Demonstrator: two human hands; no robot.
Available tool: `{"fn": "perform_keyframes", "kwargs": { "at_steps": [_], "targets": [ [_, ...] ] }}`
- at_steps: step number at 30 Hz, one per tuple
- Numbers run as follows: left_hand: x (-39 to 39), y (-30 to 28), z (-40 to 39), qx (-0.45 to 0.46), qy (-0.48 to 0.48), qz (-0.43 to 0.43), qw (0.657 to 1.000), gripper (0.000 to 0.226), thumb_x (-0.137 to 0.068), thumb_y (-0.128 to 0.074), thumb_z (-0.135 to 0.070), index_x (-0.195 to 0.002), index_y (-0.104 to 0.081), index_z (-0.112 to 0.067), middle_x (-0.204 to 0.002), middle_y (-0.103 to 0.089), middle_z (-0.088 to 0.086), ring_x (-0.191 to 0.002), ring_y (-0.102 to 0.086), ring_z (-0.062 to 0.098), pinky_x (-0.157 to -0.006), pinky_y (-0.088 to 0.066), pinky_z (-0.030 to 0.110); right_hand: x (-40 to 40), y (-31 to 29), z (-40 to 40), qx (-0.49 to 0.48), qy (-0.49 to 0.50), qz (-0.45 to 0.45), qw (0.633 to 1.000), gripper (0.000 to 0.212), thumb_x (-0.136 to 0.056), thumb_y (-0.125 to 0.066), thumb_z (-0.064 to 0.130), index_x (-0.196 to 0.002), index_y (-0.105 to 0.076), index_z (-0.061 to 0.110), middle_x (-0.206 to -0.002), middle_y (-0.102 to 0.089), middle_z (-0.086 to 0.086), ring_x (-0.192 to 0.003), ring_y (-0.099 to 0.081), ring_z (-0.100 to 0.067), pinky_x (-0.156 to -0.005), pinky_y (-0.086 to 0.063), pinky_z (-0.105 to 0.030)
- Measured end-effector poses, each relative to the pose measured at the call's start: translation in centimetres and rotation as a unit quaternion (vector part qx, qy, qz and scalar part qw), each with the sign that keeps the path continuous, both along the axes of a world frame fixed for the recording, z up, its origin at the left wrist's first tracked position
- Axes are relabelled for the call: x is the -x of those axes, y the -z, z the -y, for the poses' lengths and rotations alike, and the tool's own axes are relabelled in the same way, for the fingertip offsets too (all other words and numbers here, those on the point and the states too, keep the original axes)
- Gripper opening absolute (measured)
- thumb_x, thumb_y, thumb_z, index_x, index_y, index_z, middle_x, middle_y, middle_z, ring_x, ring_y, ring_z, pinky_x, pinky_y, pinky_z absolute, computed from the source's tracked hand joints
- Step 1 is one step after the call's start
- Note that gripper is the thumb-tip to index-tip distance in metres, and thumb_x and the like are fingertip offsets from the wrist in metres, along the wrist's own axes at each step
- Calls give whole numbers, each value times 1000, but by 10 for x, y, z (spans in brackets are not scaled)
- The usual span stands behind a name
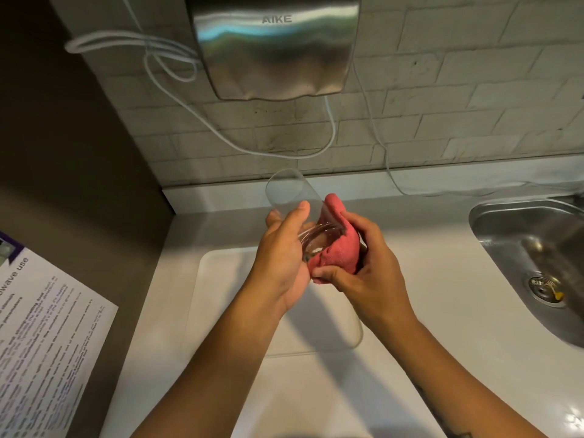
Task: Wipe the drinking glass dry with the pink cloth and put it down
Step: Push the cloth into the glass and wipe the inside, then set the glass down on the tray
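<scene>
A clear drinking glass [292,192] is held tilted in the air above the counter, its open mouth pointing up and away to the left. My left hand [281,254] grips it around the lower body, thumb on top. My right hand [363,263] presses the bunched pink cloth [338,245] against the glass's thick base and right side. The cloth hides most of the base.
A white tray [227,298] lies on the white counter [426,279] under my hands. A steel sink [534,248] is at the right. A metal hand dryer [275,45] with white cables hangs on the tiled wall. A printed notice [41,336] is at the left.
</scene>
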State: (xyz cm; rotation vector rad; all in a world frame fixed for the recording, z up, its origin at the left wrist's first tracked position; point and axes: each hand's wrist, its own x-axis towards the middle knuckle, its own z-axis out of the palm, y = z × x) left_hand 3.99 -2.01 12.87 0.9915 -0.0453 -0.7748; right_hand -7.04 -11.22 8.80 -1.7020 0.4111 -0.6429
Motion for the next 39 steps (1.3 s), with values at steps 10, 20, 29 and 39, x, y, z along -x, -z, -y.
{"fn": "perform_keyframes", "kwargs": {
  "at_steps": [10,20,29,39],
  "targets": [
    [9,11,-2,-16,31,62,997,70,-112,-55,-32,-165,-11,-28,-108,-81,17,-94,-80,30,-79,-66,46,-6,-8,-21,-4,50,78,996,66,-88,-75,58,-145,-54,34,-151,-64,19,-122,-71,2,-81,-68,-31],
    [29,29,-19,-16,85,271,959,84,-91,-69,-36,-160,-22,-46,-126,-72,-2,-121,-72,22,-101,-59,36,-20,-39,11,-73,3,39,997,50,-104,-46,55,-148,-59,34,-131,-77,11,-120,-75,-7,-109,-57,-37],
    [13,45,-27,-43,62,374,924,79,-99,-57,-16,-163,-21,-44,-132,-67,7,-116,-72,30,-95,-62,48,-12,-14,-15,-56,-2,37,998,35,-106,-46,49,-139,-57,44,-117,-75,25,-110,-75,0,-89,-58,-14],
    [-7,127,-21,-223,48,374,899,109,-74,-92,-25,-139,-18,-74,-141,-57,-4,-127,-64,10,-99,-59,28,27,56,40,-436,65,-1,897,42,-98,-63,22,-137,-66,6,-115,-71,-21,-100,-67,-36,-90,-57,-46]
  ]
}}
